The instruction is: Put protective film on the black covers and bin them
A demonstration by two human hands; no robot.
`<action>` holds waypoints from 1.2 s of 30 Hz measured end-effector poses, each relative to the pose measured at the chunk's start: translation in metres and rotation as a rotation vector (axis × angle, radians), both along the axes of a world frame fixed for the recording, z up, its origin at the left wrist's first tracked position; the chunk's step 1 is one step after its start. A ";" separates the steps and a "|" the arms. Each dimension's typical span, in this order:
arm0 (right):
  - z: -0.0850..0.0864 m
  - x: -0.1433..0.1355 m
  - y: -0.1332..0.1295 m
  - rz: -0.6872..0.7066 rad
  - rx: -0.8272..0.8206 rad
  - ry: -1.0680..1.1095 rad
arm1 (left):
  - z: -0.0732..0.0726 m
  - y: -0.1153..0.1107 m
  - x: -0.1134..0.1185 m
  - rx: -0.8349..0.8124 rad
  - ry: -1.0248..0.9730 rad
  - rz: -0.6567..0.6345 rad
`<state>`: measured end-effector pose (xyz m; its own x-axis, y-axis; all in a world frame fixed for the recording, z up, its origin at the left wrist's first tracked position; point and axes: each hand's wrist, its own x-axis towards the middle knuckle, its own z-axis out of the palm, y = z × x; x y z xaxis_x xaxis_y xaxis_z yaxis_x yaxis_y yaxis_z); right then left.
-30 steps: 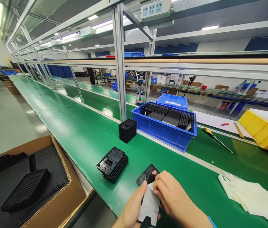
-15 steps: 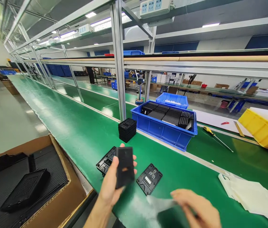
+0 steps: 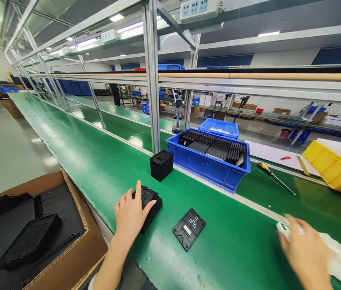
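Note:
My left hand, fingers spread, rests against the near side of a short stack of black plastic covers. Over the pale sheets at the right is my right hand, blurred, its fingertips at the sheets' left end; whether it grips one cannot be made out. A single black cover with a white label lies on the green table between the hands. Behind the left hand stands a taller stack of black covers.
A blue bin of black parts stands behind the stacks. At the left is a cardboard box with black parts. A screwdriver and a yellow bin are at the right.
The black piece is gone from my left hand, which has opened by the short stack. My right hand has moved right to the pale sheets, and the translucent sheet beneath it is gone.

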<state>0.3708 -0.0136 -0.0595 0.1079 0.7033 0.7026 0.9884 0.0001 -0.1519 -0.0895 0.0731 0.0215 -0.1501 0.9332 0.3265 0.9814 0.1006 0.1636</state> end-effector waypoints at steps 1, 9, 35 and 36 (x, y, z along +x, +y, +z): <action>0.004 -0.028 0.011 0.131 -0.040 -0.091 | 0.000 -0.001 0.003 0.076 0.003 -0.024; 0.002 -0.168 0.060 0.693 -0.335 -0.154 | -0.036 -0.028 0.087 -0.358 -0.614 -0.621; 0.075 -0.178 -0.005 0.827 -0.302 0.153 | -0.022 -0.074 0.109 -0.861 -2.307 -0.270; 0.074 -0.176 -0.004 0.809 -0.283 0.164 | -0.023 -0.072 0.109 -0.915 -2.329 -0.285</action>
